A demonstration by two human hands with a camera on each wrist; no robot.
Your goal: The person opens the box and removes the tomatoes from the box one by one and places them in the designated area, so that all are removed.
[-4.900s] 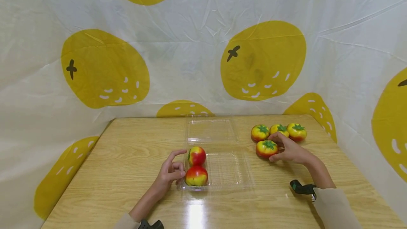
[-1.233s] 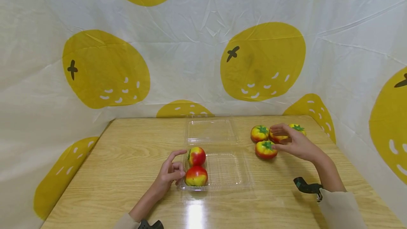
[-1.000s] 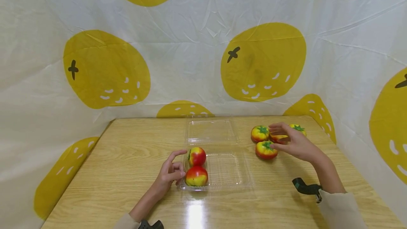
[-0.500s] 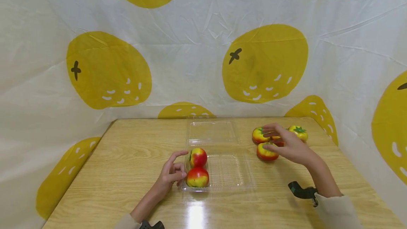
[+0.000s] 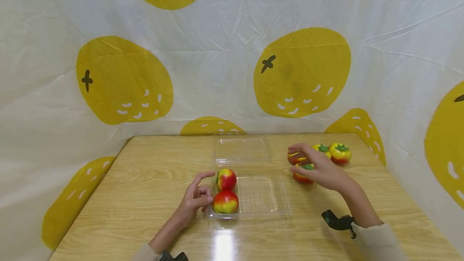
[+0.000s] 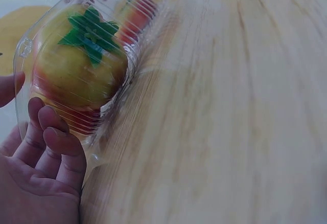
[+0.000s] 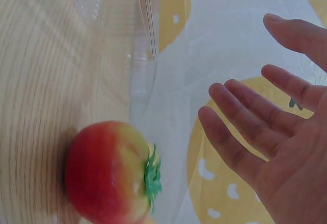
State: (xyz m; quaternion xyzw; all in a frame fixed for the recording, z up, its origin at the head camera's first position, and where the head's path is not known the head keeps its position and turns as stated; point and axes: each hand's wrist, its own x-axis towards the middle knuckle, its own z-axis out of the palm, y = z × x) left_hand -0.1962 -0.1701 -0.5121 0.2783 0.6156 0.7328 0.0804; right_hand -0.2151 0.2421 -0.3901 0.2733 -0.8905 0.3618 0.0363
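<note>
A clear plastic clamshell box (image 5: 262,192) lies with its lid (image 5: 241,151) laid back on the table. Two red-and-yellow toy tomatoes, a rear one (image 5: 226,179) and a front one (image 5: 226,202), lie on their sides along its left wall. My left hand (image 5: 193,201) rests against that wall, fingers partly bent; the left wrist view shows its fingertips (image 6: 53,117) beside a tomato (image 6: 82,60). My right hand (image 5: 322,167) hovers, holding nothing, over the loose tomatoes, partly hiding a front one (image 5: 302,177) and a back-left one (image 5: 295,158). The right wrist view shows its fingers (image 7: 245,116) spread.
Two more tomatoes, one in the middle (image 5: 322,151) and one at the right (image 5: 340,154), stand stem-up behind my right hand. The wooden table (image 5: 163,164) meets a white curtain (image 5: 210,79) with yellow fruit prints at the back and sides.
My right hand let go of the front tomato earlier, lifted back, and has since drifted left over the front and back-left tomatoes. My left hand and the box have stayed put.
</note>
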